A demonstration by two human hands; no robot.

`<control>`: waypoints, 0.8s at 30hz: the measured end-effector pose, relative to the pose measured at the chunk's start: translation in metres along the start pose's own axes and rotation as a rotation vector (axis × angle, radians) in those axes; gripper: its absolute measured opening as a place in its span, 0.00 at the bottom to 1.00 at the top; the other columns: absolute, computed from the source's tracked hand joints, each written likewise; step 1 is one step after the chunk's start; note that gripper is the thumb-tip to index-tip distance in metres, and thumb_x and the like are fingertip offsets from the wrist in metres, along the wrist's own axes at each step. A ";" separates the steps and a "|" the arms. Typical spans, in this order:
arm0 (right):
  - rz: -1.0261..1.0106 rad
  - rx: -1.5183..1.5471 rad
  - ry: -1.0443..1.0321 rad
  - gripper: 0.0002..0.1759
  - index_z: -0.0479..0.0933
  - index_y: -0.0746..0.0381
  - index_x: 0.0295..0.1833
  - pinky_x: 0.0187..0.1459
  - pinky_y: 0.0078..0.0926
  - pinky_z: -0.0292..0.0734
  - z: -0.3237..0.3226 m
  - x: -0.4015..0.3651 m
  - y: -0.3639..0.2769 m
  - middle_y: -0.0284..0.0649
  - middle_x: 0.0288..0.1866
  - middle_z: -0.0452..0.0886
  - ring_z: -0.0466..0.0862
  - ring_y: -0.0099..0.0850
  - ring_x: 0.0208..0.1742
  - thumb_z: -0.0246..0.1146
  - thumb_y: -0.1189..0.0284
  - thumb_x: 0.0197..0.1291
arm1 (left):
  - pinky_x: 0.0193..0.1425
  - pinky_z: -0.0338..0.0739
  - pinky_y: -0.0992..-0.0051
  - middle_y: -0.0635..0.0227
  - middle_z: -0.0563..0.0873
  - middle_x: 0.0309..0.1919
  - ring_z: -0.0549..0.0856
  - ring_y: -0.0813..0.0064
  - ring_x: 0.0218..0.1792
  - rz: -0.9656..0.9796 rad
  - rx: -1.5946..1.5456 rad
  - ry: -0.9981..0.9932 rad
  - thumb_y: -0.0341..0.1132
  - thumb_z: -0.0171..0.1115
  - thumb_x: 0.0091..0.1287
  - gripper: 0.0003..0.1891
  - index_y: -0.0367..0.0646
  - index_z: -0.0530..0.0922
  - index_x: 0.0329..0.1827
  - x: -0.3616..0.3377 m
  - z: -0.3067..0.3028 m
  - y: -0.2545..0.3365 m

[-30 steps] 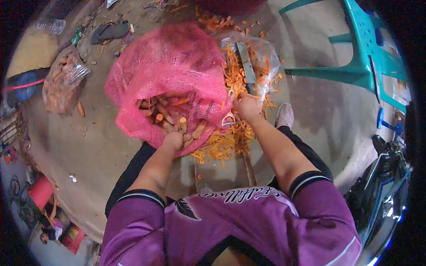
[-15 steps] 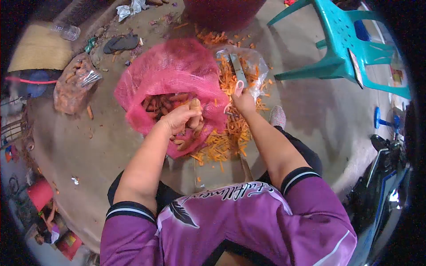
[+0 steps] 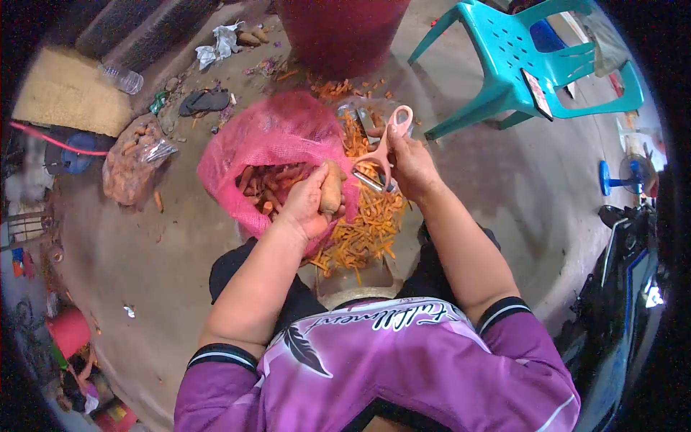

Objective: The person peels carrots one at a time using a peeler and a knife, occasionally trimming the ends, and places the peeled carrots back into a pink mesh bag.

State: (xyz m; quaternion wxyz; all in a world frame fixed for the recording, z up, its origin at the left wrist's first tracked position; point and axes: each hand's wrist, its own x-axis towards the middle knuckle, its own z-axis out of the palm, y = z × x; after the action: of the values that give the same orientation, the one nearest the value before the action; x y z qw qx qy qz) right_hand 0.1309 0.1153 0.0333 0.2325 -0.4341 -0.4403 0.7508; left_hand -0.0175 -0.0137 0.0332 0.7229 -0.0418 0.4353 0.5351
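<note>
My left hand [image 3: 311, 200] is closed around a thick, tan-orange carrot [image 3: 331, 189], held upright over the mouth of a pink mesh sack [image 3: 277, 133]. Inside the sack lie several reddish-brown carrots [image 3: 277, 189], partly hidden by the netting. In my right hand [image 3: 412, 164] is a pink Y-shaped peeler [image 3: 380, 160]; its metal blade points down toward the left, apart from the carrot. Orange peelings [image 3: 363, 230] are heaped on the floor below and between my hands. Behind the right hand, a clear plastic bag [image 3: 353, 111] lies among more peelings.
A teal plastic chair [image 3: 497, 65] stands at the upper right, and a dark red tub [image 3: 342, 36] at the top. To the left rest a filled plastic bag [image 3: 133, 162] and a dark slipper [image 3: 204, 103]. A blue fan [image 3: 626, 175] stands at the right.
My right hand has lifted the peeler up from near the peelings and turned it toward the left hand. The left hand has moved slightly right with the carrot. The view has shifted.
</note>
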 end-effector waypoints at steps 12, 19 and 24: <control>-0.002 0.213 0.024 0.14 0.69 0.63 0.32 0.23 0.21 0.69 0.038 -0.003 -0.012 0.36 0.23 0.73 0.73 0.24 0.21 0.57 0.62 0.57 | 0.34 0.76 0.69 0.69 0.79 0.33 0.79 0.73 0.31 -0.054 -0.209 0.007 0.47 0.49 0.63 0.15 0.46 0.73 0.42 0.036 0.029 -0.003; -0.033 0.108 0.024 0.13 0.69 0.65 0.33 0.24 0.21 0.71 0.040 0.013 -0.009 0.38 0.24 0.74 0.75 0.25 0.23 0.60 0.66 0.54 | 0.28 0.73 0.75 0.68 0.78 0.31 0.78 0.74 0.28 -0.010 -0.191 -0.010 0.49 0.49 0.62 0.17 0.46 0.73 0.42 0.047 0.022 -0.007; -0.109 -0.038 0.293 0.15 0.69 0.67 0.33 0.24 0.20 0.71 -0.001 0.059 -0.013 0.39 0.24 0.74 0.76 0.26 0.22 0.61 0.65 0.53 | 0.25 0.73 0.76 0.66 0.78 0.29 0.79 0.76 0.28 -0.151 -0.179 -0.327 0.48 0.45 0.64 0.17 0.44 0.72 0.43 0.043 0.013 -0.006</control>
State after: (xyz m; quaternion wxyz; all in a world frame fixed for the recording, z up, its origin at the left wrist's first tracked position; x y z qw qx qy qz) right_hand 0.1011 0.1660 0.0181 0.3264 -0.5189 -0.4384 0.6573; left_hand -0.0029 0.0218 0.0099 0.8154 -0.0508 0.2585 0.5154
